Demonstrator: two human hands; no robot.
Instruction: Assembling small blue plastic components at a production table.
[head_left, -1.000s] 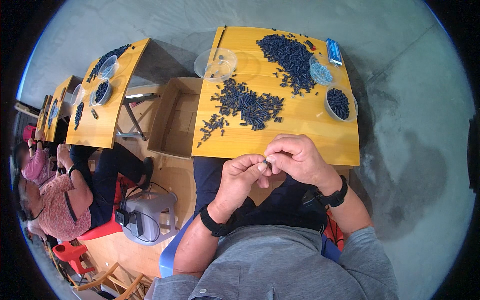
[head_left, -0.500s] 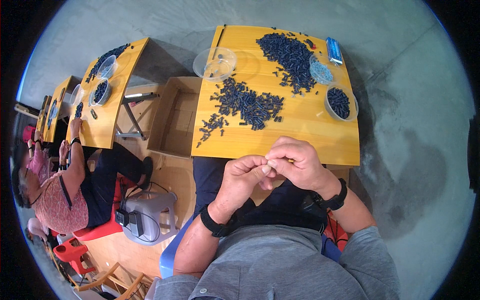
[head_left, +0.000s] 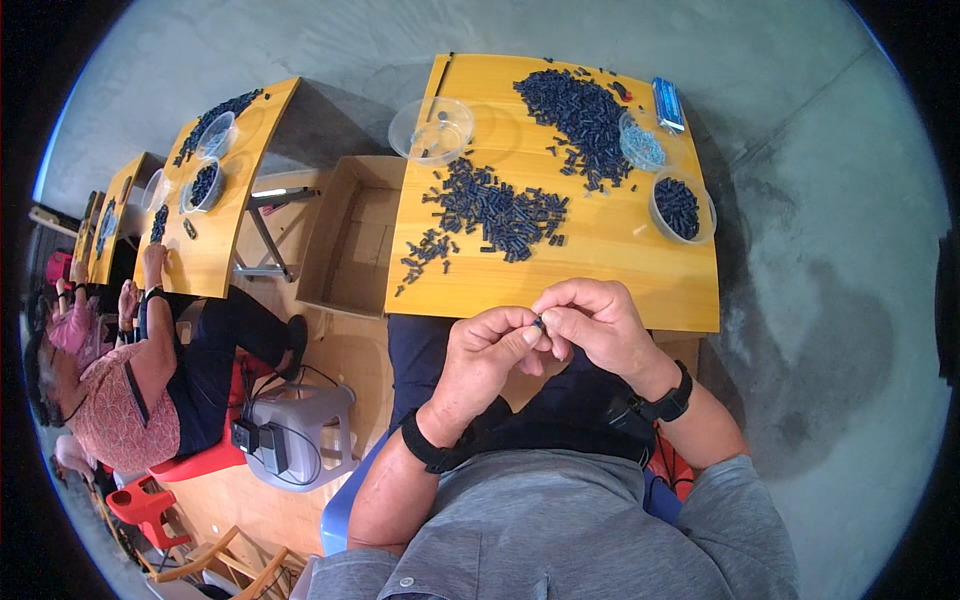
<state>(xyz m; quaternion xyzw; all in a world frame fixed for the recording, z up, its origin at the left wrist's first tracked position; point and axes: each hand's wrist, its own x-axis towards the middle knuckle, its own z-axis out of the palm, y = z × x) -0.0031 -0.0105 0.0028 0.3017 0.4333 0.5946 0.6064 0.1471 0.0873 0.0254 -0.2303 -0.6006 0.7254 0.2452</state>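
Observation:
My left hand [head_left: 487,350] and my right hand [head_left: 598,325] meet fingertip to fingertip, just off the near edge of the yellow table. Between the pinched thumbs and forefingers a small dark cylindrical piece [head_left: 539,325] peeks out; most of it is covered by the fingers. Which hand bears more of it is unclear, as both touch it. Beyond my hands lies a loose pile of similar short dark pieces [head_left: 497,208], spreading toward the table's left edge. A bigger pile [head_left: 578,120] of them covers the far middle.
On the yellow table [head_left: 640,265] stand a clear bowl [head_left: 400,130] at far left, a tub of light-blue bits [head_left: 642,148] and a tub of dark pieces [head_left: 678,208] at right. A blue box [head_left: 668,104] lies behind. A cardboard box [head_left: 350,235] and a co-worker's table [head_left: 215,240] are leftward.
The dark piece now shows between my fingertips, where the fingers hid it before. My right hand has shifted slightly, its forefinger lower; the left has barely moved.

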